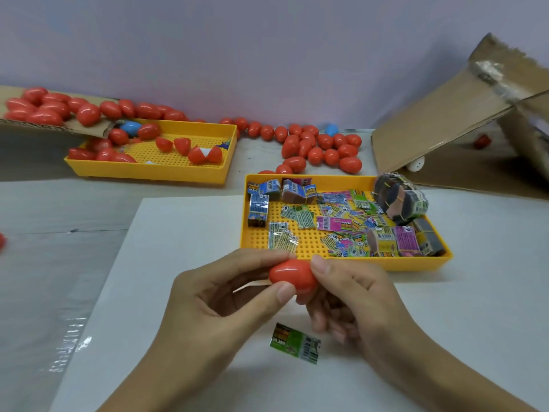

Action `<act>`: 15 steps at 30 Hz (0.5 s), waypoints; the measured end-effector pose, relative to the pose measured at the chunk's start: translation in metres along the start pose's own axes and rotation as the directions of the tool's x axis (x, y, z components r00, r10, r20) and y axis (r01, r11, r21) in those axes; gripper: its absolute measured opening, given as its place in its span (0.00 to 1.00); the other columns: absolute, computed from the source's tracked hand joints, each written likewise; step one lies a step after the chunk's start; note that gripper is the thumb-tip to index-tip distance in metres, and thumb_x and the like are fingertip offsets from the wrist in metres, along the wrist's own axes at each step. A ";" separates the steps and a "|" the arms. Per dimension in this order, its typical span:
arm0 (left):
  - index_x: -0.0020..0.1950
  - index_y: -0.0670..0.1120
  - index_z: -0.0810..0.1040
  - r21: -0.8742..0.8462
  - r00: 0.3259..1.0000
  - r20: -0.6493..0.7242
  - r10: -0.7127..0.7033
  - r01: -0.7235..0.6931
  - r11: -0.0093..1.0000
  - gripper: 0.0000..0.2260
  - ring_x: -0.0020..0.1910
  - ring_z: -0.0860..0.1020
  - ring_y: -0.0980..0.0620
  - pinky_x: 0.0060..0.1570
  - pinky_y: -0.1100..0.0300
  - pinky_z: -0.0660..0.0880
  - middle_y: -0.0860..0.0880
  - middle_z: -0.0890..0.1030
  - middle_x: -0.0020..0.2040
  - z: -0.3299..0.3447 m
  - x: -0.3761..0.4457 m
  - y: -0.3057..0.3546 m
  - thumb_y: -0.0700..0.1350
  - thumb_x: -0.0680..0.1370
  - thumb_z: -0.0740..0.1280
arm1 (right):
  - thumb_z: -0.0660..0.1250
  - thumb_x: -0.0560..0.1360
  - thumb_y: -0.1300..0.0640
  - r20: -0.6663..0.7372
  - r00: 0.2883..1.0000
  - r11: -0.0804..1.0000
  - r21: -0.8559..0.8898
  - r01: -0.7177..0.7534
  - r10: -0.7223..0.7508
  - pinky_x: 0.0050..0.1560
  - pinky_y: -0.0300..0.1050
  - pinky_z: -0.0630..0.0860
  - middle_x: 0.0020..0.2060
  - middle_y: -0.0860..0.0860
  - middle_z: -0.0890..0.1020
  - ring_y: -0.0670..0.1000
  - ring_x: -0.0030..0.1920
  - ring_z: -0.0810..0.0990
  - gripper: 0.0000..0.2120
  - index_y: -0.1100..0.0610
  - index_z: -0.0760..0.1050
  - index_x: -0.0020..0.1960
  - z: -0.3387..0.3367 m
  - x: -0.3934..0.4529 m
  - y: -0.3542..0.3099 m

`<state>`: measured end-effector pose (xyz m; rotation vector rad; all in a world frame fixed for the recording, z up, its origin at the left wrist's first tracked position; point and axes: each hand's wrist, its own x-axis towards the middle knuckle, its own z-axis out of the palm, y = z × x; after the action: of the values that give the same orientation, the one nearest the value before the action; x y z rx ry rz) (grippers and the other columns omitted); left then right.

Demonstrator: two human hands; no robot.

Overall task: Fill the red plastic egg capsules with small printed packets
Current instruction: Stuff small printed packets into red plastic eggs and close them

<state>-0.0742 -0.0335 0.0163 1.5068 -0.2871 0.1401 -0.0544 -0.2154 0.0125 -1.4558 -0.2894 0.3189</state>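
Observation:
I hold one red egg capsule [292,276] over the white sheet, between both hands. My left hand [219,295] pinches its left end with thumb and fingers, and my right hand [353,295] grips its right end. Whether the capsule's halves are joined I cannot tell. A green printed packet [295,343] lies flat on the sheet just below the capsule. Behind my hands, a yellow perforated tray [309,245] holds several loose and bundled printed packets [344,224].
A second yellow tray [154,171] at the back left holds red capsules and open halves. A pile of red capsules [320,150] lies behind the near tray, more on a cardboard flap [44,108]. A torn cardboard box [475,123] stands at the right.

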 end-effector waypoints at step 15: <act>0.50 0.53 0.87 -0.095 0.985 -0.080 -0.150 0.142 0.985 0.14 0.43 0.85 0.49 0.43 0.61 0.80 0.46 0.86 0.46 0.006 0.003 -0.004 0.54 0.67 0.76 | 0.60 0.76 0.40 0.115 0.991 0.983 -0.181 -0.039 0.061 0.28 0.32 0.66 0.23 0.51 0.76 0.44 0.23 0.69 0.23 0.56 0.81 0.36 0.001 -0.005 0.000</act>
<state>-0.0712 -0.0403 0.0140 1.4235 -0.1110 0.0742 -0.0591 -0.2166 0.0130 -1.6254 -0.3870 0.4317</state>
